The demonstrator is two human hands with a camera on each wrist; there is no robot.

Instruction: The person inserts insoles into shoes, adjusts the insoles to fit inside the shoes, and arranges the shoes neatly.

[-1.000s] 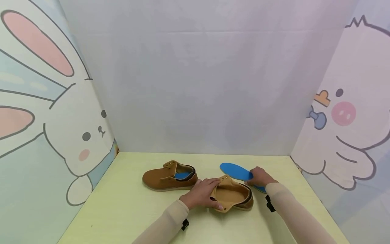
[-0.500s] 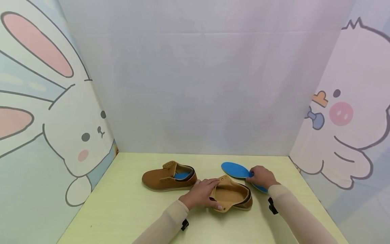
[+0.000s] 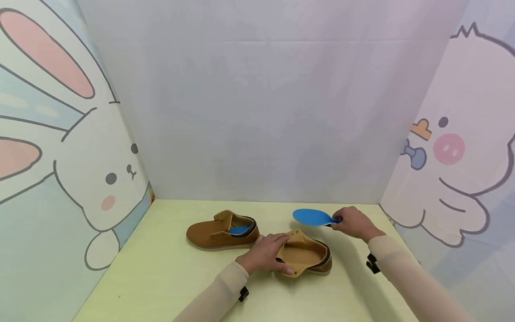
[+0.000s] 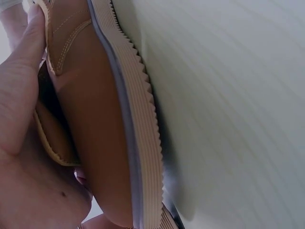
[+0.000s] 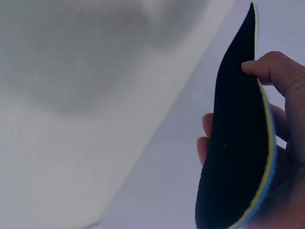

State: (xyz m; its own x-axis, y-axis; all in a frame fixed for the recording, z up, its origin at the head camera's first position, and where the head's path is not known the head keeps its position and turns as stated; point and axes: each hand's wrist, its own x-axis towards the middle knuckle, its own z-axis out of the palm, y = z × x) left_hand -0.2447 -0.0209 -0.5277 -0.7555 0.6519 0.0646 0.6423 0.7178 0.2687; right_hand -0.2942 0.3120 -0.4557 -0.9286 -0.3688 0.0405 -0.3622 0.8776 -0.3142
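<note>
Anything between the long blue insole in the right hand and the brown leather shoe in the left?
Nothing visible: the right hand holds the long blue insole just beyond the brown leather shoe, mostly uncovered on top; the left hand grips its front part.

Left grip (image 4: 33, 186) on a brown shoe (image 4: 95, 133), ridged sole (image 4: 138, 119) against pale tabletop (image 4: 233, 114)

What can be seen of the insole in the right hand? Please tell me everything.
The insole is thin and looks flexible: blue on top, dark and fabric-like underneath, with a yellow layer along its edge. The right hand holds it, thumb on the dark side. It is raised off the table and curved, behind the nearer shoe; its rounded end points left in the head view, where the hand hides the other end.
</note>
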